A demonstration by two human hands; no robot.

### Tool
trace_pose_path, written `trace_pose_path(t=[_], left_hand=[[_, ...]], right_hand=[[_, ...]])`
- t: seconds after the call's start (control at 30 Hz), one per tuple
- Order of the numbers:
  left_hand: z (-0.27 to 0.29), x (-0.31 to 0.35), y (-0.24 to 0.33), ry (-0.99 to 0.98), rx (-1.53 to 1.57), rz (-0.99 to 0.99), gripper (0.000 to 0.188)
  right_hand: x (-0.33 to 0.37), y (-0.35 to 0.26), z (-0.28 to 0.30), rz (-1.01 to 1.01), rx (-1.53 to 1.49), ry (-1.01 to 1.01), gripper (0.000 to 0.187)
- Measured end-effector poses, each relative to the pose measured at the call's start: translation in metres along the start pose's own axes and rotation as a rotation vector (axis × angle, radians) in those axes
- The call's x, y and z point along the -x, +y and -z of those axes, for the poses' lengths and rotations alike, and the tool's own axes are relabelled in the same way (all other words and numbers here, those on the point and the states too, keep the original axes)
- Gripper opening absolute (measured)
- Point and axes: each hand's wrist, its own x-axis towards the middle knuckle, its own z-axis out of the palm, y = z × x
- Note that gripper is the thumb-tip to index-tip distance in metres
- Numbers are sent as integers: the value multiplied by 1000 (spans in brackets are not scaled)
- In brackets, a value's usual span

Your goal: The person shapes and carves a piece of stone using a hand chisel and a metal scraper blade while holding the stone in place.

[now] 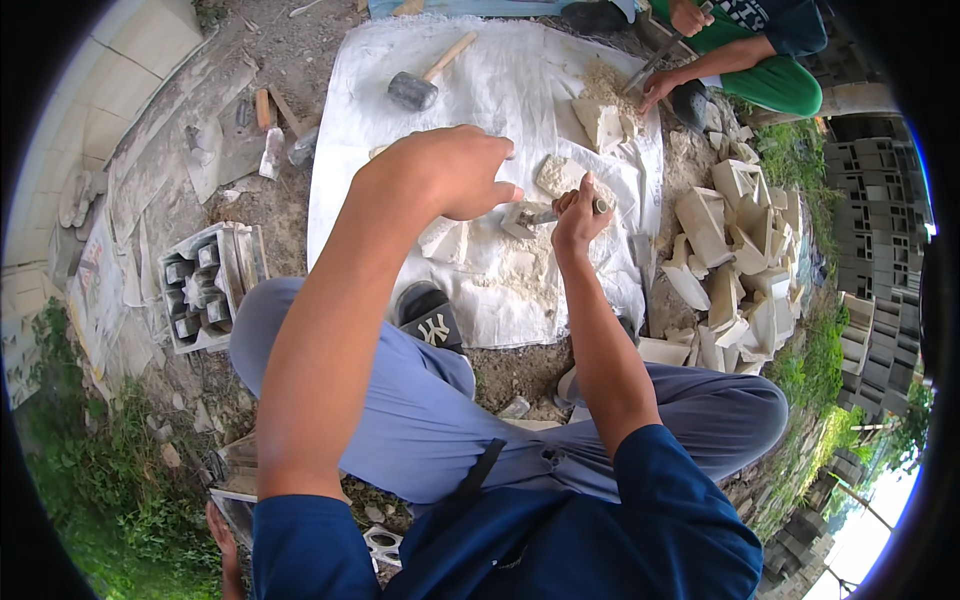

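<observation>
My left hand [455, 175] hangs over the white sheet [350, 150] with its thumb and fingers apart, holding nothing that shows. My right hand [580, 218] is wrapped round the handle of a hammer, whose dusty head [522, 220] points left toward my left hand. Just beyond the hammer lies a rough pale block piece [560, 176]. Another pale chunk [446, 241] lies partly under my left forearm. Crumbs and powder [525, 270] are spread on the sheet near my feet.
A black-headed mallet [412, 92] lies at the sheet's far left. At the far right a co-worker's hand [660, 88] is beside a long tool near a broken block [600, 124]. Broken pale blocks [740, 250] are heaped at right. A metal mould [205, 285] stands left of my knee.
</observation>
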Motion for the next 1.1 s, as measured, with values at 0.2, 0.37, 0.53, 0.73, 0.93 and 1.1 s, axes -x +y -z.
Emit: trace_pose_path(t=[0.2, 0.37, 0.53, 0.73, 0.93, 1.1], left_hand=[[2, 0, -1, -13, 16, 10, 58], [3, -1, 4, 4, -10, 1, 58], [-2, -2, 2, 29, -14, -10, 58], [0, -1, 5, 4, -26, -7, 59], [5, 0, 9, -15, -38, 7, 60], [-8, 0, 2, 43, -50, 7, 59]], right_hand=[[-11, 0, 15, -115, 136, 34, 54], [-4, -15, 35, -98, 143, 161, 50], [5, -52, 28, -23, 45, 96, 55], [20, -62, 21, 59, 15, -47, 60], [36, 0, 40, 84, 373, -302, 56], [21, -13, 21, -35, 450, -361, 56]])
